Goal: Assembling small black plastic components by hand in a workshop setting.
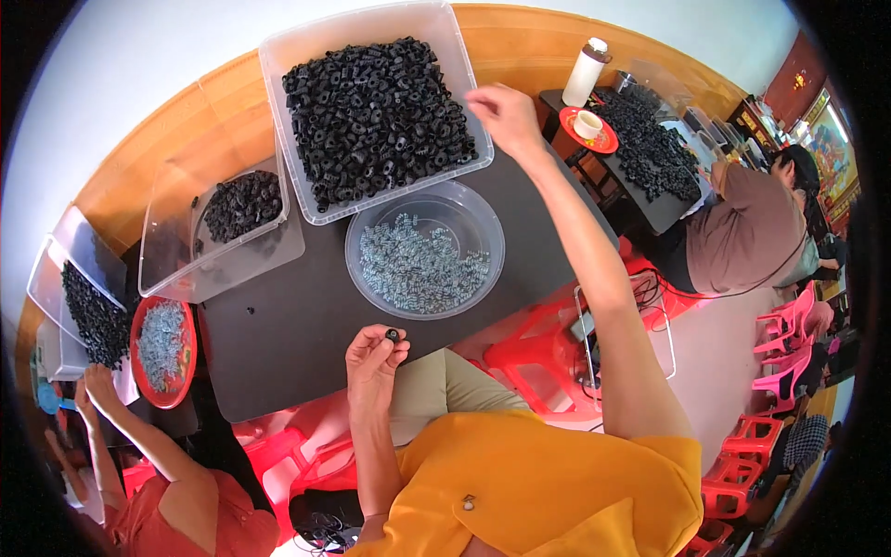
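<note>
Just below the centre of the frame, a black part (393, 335) was pinched between thumb and fingers of the left hand (374, 357), its round end turned upward, perhaps to be seen well. At the upper middle, the right hand (506, 116) was held beside the bin (357, 28), fingers bent; whether anything was gripped could not be told. Bin and basin (478, 223) were set close together, likely for easy reach.

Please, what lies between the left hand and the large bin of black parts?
Head view: a round clear tray of small bluish pieces, with dark tabletop nearer the left hand.
</note>
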{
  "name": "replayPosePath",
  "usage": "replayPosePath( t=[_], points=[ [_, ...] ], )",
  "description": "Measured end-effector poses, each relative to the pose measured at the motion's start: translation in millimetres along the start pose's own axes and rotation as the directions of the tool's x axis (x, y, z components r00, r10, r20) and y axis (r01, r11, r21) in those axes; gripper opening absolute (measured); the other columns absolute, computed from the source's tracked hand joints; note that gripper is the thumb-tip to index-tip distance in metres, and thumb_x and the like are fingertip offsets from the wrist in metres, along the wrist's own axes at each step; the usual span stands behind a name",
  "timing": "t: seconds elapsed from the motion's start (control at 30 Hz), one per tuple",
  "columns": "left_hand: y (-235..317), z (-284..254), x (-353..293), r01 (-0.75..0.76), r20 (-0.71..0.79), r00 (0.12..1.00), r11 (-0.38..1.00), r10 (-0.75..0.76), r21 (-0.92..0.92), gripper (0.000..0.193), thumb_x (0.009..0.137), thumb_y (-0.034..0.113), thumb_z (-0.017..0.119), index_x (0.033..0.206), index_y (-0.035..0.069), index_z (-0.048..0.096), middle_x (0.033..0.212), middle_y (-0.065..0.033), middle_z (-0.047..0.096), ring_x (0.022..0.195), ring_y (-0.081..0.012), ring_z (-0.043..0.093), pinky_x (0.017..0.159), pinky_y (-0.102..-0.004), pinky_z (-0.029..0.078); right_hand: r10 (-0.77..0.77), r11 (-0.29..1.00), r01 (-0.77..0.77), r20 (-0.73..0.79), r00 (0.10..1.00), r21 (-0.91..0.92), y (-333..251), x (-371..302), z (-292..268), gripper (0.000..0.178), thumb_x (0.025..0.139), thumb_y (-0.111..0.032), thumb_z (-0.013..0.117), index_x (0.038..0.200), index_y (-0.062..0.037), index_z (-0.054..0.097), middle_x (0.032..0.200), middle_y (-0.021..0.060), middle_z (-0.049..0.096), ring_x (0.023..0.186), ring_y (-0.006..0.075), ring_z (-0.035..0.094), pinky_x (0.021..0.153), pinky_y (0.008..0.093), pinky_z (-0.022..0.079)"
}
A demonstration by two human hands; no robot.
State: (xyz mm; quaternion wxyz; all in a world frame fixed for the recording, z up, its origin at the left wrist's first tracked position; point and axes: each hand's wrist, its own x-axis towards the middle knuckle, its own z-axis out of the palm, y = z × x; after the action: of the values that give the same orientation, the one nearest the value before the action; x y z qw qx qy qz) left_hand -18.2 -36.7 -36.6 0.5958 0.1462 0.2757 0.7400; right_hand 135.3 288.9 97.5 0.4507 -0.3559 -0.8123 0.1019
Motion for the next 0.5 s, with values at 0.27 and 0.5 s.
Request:
replayPosePath(
  t=[0.27,0.5],
  points=[
    [2,-5,12,0.027,0.003,1.0,0.998,-0.028,0.048,0.012,0.082,0.001,0.058,0.094,0.002,0.057,0.092,-0.0132,0.063,0.077,-0.0183,0.064,0.067,-0.026,0.055,0.505,0.831,-0.547,0.273,0.819,0.101,29,-125,-34,0.027,0.084,-0.021,0.06,0.103,-0.0023,0.06,0.061,0.0062,0.059,0.047,0.0105,0.055,0.042,0.0253,0.044],
    [6,-4,16,0.003,-0.005,1.0,0.996,-0.003,0.091,0.012,0.082,0.001,0.059,0.094,0.001,0.058,0.093,-0.0138,0.063,0.078,-0.02,0.064,0.067,-0.0277,0.054,0.574,0.637,-0.762,0.591,0.566,0.111,9,-157,-4,0.059,0.084,-0.028,0.06,0.128,-0.0004,0.032,0.058,0.0114,0.06,0.045,0.0173,0.059,0.038,0.028,0.047]
  ],
)
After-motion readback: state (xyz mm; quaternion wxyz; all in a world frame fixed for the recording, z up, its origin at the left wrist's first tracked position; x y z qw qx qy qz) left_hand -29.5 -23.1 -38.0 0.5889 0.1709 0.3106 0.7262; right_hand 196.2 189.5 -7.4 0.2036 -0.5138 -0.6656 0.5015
